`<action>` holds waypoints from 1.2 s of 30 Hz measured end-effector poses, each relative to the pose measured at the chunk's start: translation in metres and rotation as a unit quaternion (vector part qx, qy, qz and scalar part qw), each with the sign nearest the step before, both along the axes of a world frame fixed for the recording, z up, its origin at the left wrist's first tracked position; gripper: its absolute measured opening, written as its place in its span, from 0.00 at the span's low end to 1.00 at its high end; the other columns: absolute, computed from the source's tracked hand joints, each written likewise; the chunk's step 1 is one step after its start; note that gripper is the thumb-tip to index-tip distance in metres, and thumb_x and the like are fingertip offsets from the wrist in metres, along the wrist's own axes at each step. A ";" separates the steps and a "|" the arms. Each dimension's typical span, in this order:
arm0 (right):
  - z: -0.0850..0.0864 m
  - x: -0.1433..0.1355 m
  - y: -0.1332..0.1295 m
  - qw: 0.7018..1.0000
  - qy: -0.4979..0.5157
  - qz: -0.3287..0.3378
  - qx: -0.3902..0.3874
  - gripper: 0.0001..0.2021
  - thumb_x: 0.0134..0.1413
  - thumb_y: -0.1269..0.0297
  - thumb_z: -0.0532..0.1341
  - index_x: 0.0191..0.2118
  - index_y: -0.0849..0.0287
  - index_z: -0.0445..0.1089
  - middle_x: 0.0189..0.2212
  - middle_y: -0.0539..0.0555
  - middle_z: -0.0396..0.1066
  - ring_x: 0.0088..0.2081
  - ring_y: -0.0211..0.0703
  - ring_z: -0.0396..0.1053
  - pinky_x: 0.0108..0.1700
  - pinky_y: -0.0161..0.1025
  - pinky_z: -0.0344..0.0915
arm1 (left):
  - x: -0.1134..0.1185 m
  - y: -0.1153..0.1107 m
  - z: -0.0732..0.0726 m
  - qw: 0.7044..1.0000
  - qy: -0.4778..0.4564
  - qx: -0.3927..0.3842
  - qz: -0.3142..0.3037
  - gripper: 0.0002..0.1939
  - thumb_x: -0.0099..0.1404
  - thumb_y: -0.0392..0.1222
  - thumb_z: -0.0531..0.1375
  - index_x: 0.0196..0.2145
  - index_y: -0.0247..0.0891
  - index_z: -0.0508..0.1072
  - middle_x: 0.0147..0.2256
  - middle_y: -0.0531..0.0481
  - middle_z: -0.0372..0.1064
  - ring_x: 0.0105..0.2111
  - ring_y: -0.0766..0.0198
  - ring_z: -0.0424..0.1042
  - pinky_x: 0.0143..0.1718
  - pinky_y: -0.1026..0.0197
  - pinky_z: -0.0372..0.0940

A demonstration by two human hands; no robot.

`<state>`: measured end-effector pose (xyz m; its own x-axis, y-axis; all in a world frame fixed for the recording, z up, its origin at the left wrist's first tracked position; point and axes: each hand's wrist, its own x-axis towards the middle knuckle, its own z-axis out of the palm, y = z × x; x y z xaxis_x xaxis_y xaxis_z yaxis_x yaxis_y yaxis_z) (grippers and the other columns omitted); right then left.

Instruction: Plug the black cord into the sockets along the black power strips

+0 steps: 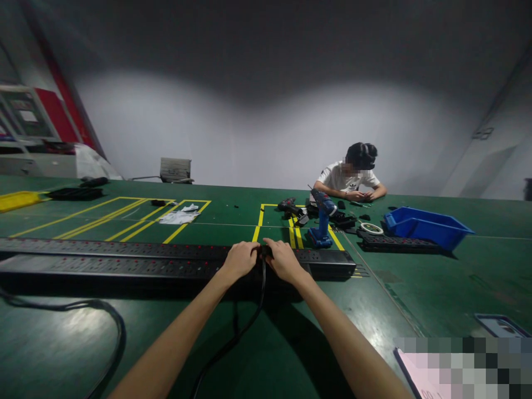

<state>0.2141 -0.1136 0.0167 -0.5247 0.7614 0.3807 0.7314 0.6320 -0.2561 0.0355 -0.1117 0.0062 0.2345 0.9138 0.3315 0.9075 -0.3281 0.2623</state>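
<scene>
From the head camera I have a black cable [249,327] rising off the tabletop, thin and glossy, to a small dark connector [266,251] over two long black power strips [149,269] dotted with red. My left hand [240,260] and right hand [284,261] both have their fingertips closed on that connector; the fingers cover most of it, so I can't quite make out its shape. Past the strips, just right of my hands, a blue drill [321,219] stands upright, with a second drill [290,207] lying behind it. Further right, a ring of tape [371,229] rests by a short black strip [399,244] and a blue bin [430,226]. A co-worker [351,178] leans on the far edge. The strips run out of view on my left and end just past my right wrist. Green tabletop [394,299] spreads to the right, while a thick looped cable [119,327] takes up the near left.
</scene>
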 end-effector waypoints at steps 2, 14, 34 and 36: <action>-0.001 0.000 0.001 1.000 -0.007 0.010 0.002 0.20 0.57 0.67 0.58 0.56 0.58 0.62 0.48 0.59 0.68 0.48 0.47 0.62 0.46 0.40 0.54 | 0.000 -0.001 0.000 1.000 -0.001 -0.001 0.001 0.17 0.66 0.40 0.50 0.46 0.44 0.74 0.44 0.48 0.74 0.46 0.58 0.71 0.50 0.57 0.61; -0.001 0.001 -0.001 0.998 -0.017 0.039 0.035 0.16 0.60 0.70 0.52 0.53 0.62 0.63 0.44 0.59 0.68 0.41 0.45 0.61 0.43 0.38 0.53 | 0.000 -0.002 0.001 1.000 -0.003 0.008 -0.003 0.17 0.66 0.40 0.49 0.46 0.43 0.74 0.43 0.47 0.74 0.45 0.58 0.71 0.50 0.57 0.61; 0.008 0.000 -0.004 0.998 -0.032 0.054 0.022 0.16 0.59 0.72 0.52 0.52 0.62 0.64 0.43 0.58 0.69 0.43 0.44 0.61 0.45 0.38 0.53 | 0.000 -0.003 0.003 1.000 0.006 -0.003 0.005 0.17 0.65 0.39 0.50 0.48 0.44 0.73 0.43 0.47 0.74 0.46 0.58 0.71 0.51 0.57 0.61; 0.007 0.001 -0.005 0.998 -0.029 0.054 0.025 0.16 0.60 0.71 0.51 0.53 0.62 0.63 0.43 0.58 0.69 0.42 0.44 0.61 0.44 0.38 0.53 | 0.000 -0.004 0.004 1.000 0.004 -0.004 0.004 0.17 0.65 0.39 0.50 0.48 0.43 0.73 0.42 0.46 0.74 0.46 0.58 0.71 0.51 0.57 0.61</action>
<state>0.2147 -0.1183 0.0240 -0.6249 0.6801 0.3834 0.6707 0.7190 -0.1824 0.0357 -0.1153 0.0103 0.2295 0.9186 0.3216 0.9125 -0.3180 0.2572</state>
